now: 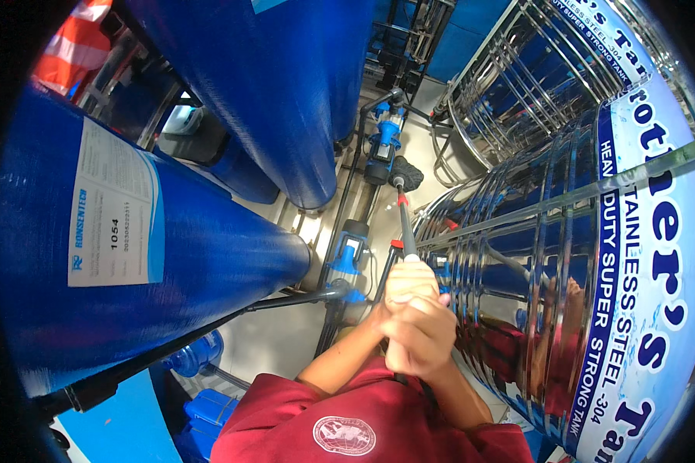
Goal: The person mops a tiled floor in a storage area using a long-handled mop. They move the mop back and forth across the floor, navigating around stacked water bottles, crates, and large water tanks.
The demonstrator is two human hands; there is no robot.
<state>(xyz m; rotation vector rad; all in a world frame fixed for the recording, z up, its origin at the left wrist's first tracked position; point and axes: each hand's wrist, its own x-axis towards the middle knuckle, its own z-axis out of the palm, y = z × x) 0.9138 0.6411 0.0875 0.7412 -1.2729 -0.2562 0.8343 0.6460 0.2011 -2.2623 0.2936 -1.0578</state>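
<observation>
Both of my hands are wrapped around the grey pole [408, 231] of a long-handled cleaning duster. My left hand [411, 283] grips farther along the pole, and my right hand [421, 335] closes on it just below, nearer my chest. The pole runs away from me to a red collar and a dark grey, fluffy duster head [406, 173]. That head is down by the floor, close beside a blue and black water pump [381, 147]; whether they touch I cannot tell. Nearer to me stands a second blue pump [347, 252] on the pipework.
Ribbed stainless steel tanks [498, 231] with printed bands rise close on my right. Tall blue pressure vessels [220, 226] stand to the left. A black pipe [278, 302] crosses at lower left, near a blue water bottle [196, 352]. A clear tube [562, 201] spans the near tank.
</observation>
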